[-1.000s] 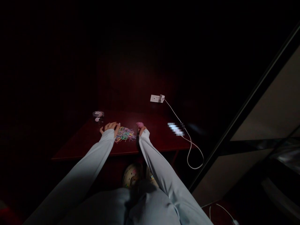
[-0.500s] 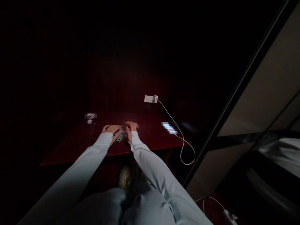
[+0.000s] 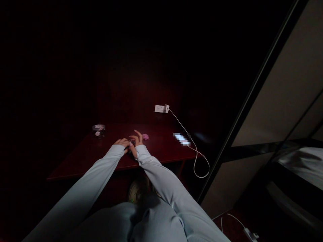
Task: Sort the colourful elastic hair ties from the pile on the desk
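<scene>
1. Near the tabletop's [image 3: 161, 148] front edge, the left hand's [image 3: 121, 143] fingers bent against the right hand [image 3: 137, 141]; any grip was hidden.
2. The right fingers stood partly spread, their hold unclear.
3. Just beyond, farther from that edge, lay a frilly pink bundle [image 3: 145, 136].

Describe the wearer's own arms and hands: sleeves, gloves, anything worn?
Both arms are in long, plain pale blue-grey sleeves, loose with soft folds, reaching the wrists. The left hand and right hand are bare, no gloves, with slender fingers and longish nails. No markings show on the sleeves. Too dim and small to tell whether any jewellery is worn.
</scene>
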`<state>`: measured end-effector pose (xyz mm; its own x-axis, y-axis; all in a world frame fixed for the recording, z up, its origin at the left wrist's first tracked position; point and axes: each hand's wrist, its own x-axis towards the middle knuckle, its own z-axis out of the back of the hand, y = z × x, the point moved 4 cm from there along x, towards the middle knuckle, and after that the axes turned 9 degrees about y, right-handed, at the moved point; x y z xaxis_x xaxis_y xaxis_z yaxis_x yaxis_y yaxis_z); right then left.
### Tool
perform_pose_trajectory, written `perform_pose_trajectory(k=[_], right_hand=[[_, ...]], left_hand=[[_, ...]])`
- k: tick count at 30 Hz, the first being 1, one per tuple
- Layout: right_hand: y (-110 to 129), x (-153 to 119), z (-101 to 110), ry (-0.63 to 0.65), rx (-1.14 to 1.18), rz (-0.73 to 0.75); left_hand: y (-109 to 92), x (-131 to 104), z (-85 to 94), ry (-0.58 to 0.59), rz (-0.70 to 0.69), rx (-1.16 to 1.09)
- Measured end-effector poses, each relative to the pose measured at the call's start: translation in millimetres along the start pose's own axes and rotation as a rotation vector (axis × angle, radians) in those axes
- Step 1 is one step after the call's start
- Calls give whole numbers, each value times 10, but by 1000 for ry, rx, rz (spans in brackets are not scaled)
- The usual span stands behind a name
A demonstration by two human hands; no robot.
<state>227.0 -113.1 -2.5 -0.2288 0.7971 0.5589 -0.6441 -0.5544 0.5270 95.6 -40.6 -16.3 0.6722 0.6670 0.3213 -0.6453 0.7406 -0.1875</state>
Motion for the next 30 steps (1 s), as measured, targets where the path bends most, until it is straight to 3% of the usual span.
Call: perform_pose_trajectory(k=[13, 17, 22, 28, 30], right_hand=[[9, 46, -45, 45, -6, 17], [75, -5, 39, 38, -32, 14], [-6, 25, 148, -42, -125, -130], [-165, 11, 43, 151, -229, -190], [-219, -17, 19, 179, -235, -186]], left_hand=[[10, 24, -83, 64, 28, 75], [62, 30, -72, 17, 41, 37], [14, -33, -13, -80, 25, 12], [15, -199, 164, -227, 211, 18], [47, -207, 155, -223, 234, 5]])
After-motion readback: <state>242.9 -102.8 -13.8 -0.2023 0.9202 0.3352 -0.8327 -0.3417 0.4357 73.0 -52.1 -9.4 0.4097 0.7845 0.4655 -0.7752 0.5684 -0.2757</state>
